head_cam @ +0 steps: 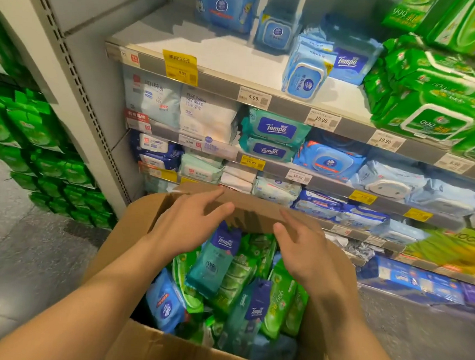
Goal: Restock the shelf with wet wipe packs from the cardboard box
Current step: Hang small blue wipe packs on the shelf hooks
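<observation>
Both hands hover over the open cardboard box (pixel 131 228), which stands on the floor against the foot of the shelf (pixel 239 59), presumably so each pack has only a short lift from box to shelf. The left hand (pixel 188 227) and the right hand (pixel 304 249) are spread palm-down with fingers straight and relaxed, each grip released and holding nothing, poised as if to choose a pack. The wet wipe packs (pixel 231 286) lie jumbled in the box, green, blue and teal ones mixed and leaning at all angles; a teal Tempo pack (pixel 216 260) stands tallest between the two hands, near the box's far edge. On the shelf, the front left of the top board is bare, while blue packs (pixel 305 72) sit further right and green packs (pixel 430 95) crowd the right end. Matching teal Tempo packs (pixel 274 134) are stacked on the board below. The box's raised far flap (pixel 259 212) stands between the hands and the lower boards and may hinder reaching there. The lowest packs in the box are blurred and hard to identify. A stack of green packages (pixel 36 149) fills the neighbouring bay on the left.
</observation>
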